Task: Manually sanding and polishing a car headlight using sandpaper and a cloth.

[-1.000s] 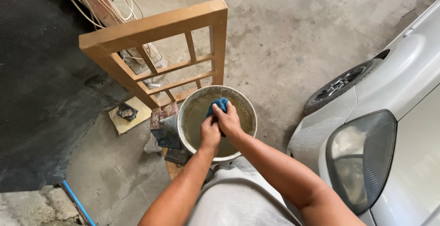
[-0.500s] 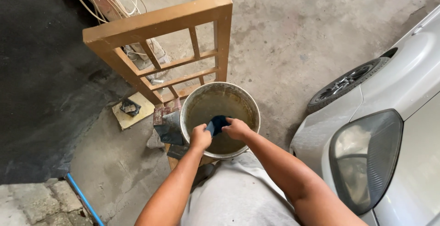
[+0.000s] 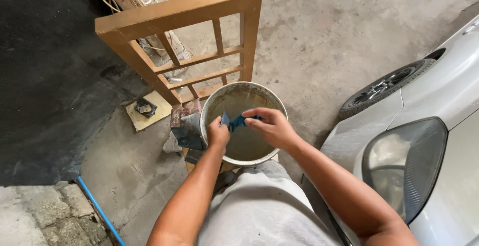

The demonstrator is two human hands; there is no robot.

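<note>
Both hands are gripping a small blue cloth (image 3: 235, 122) over a white bucket (image 3: 209, 107) of murky brownish water. The left hand (image 3: 217, 134) is sitting at the bucket's left rim, its fingers pinching the cloth's left end. The right hand (image 3: 272, 126) is reaching in from the right, its fingers (image 3: 254, 117) closing on the cloth's other end, so the cloth is stretching between the two hands just above the water.

The bucket is standing on the concrete floor (image 3: 319, 41), right in front of the person's grey-clad lap (image 3: 264, 211). A brown wooden frame (image 3: 189, 41) with slats is rising just behind the bucket, touching or nearly touching its far rim. A brick-like block (image 3: 185, 121) is lying just beside the bucket's left side, and a flat yellowish tile (image 3: 144, 111) is lying farther left. A white car (image 3: 439, 121) with a headlight and front wheel is filling the right edge. A blue pipe (image 3: 97, 208) is running along the floor at the lower left.
</note>
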